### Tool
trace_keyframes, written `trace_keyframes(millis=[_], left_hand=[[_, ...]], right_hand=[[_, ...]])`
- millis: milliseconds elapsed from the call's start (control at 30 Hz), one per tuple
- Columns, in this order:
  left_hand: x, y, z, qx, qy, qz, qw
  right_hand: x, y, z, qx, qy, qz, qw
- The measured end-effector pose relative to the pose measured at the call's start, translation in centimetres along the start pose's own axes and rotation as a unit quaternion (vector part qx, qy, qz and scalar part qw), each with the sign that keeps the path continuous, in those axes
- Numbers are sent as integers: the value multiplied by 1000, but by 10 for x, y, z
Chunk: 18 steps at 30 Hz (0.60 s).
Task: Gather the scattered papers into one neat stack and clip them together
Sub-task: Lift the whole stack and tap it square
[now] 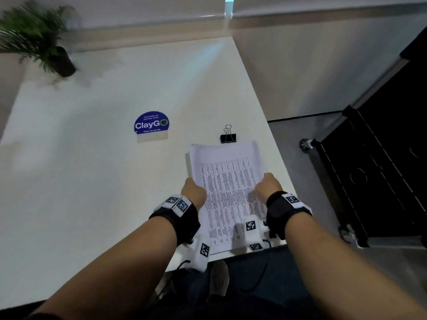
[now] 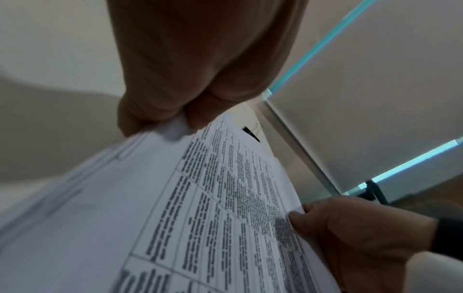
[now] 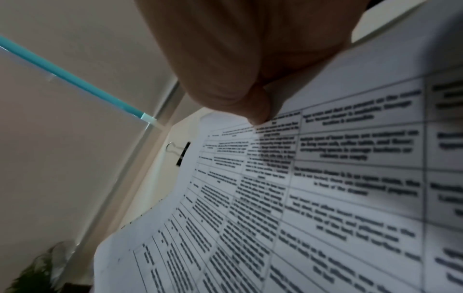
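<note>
A stack of printed papers with table text sits between both hands near the white table's right front corner. My left hand grips its left edge, thumb on top. On the opposite edge my right hand pinches the sheets, thumb on the top page. The stack looks tilted, its far end toward the black binder clip, which lies on the table just beyond it. The clip shows partly behind the paper edge in the right wrist view.
A blue ClayGo sticker lies on the white table, left of the clip. A potted plant stands at the far left corner. A black cabinet on castors stands on the floor right of the table edge.
</note>
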<state>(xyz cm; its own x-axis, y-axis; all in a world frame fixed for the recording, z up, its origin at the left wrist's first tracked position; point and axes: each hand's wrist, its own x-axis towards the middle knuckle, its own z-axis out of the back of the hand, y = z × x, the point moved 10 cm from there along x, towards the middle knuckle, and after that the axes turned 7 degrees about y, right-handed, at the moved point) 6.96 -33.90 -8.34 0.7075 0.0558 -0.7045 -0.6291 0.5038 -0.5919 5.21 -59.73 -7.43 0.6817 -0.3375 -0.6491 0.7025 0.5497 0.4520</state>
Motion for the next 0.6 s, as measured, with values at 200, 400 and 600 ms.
trace_keyframes(millis=[200,400,600], left_hand=[[-18,8,114,-135,-96,-85,983],[-61,-50,262,-236,-195,-277,911],[-63,-58,342,-323,-139,-373,858]], right_hand=[[-33,114,-33,152,46,166,973],[-84,272,-31,257,30,340,904],[-111,349,-48,318,55,416,850]])
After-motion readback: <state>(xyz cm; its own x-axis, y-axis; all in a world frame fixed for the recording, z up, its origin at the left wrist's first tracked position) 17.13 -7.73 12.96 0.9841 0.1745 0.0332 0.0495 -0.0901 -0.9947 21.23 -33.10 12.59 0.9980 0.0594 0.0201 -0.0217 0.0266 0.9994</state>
